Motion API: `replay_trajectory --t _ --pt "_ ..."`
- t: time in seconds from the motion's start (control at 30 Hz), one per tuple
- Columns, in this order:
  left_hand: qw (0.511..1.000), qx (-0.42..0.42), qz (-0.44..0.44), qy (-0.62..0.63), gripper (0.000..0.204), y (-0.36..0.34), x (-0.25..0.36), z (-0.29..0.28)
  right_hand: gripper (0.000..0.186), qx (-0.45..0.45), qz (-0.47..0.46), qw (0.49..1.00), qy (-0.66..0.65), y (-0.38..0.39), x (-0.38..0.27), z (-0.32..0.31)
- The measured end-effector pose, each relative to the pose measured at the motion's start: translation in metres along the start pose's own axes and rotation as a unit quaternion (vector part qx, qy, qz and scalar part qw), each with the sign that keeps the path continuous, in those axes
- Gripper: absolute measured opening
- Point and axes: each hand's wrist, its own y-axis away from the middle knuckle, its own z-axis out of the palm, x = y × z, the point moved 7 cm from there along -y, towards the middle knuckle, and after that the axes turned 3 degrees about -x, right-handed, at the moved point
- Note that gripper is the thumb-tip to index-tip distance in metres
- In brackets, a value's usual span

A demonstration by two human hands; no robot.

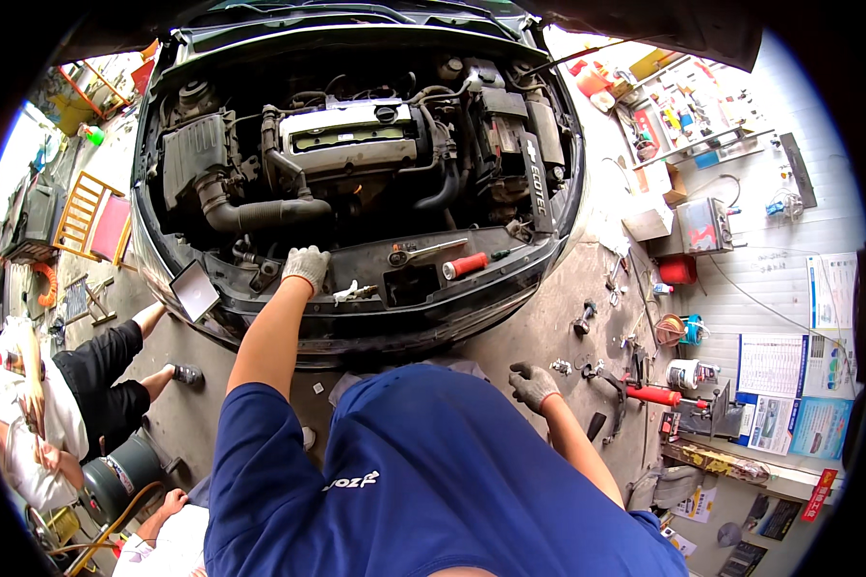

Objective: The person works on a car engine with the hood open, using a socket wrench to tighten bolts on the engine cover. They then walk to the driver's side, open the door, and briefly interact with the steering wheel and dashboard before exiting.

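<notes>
Left hand (306, 266) against front panel (353, 262), grip unclear; right hand (532, 385) half-open.

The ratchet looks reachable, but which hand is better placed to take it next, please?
Probably the left hand: it is at the panel, nearer the ratchet, while the right hand is out over the floor.

The head fisheye looks down past a blue shirt (433, 433) onto the car (354, 154).

A ratchet (428, 252) lies on the panel (354, 265) before the engine (351, 137).
</notes>
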Motion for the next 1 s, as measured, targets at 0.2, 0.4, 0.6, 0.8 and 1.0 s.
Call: replay_trajectory --t 0.2,0.4,0.6,0.8,1.0 --pt "1.000 0.005 0.030 0.005 0.027 -0.002 -0.004 0.008 0.055 -0.005 0.018 1.000 -0.009 0.000 0.011 0.004" --pt "0.996 0.075 0.022 0.041 0.028 0.003 -0.005 -0.002 0.055 -0.009 0.017 1.000 -0.004 -0.002 0.013 0.007" --pt "0.966 0.198 -0.043 0.163 0.022 0.018 -0.014 -0.018 0.054 -0.003 0.003 1.000 0.002 -0.007 -0.002 0.007" --pt "0.913 0.327 -0.033 0.242 0.024 0.042 0.011 -0.058 0.052 -0.034 -0.022 0.998 0.038 -0.022 -0.029 0.007" --pt "0.843 0.235 0.088 0.477 0.019 0.074 0.139 -0.107 0.055 0.013 -0.206 0.975 0.083 -0.030 -0.111 0.012"
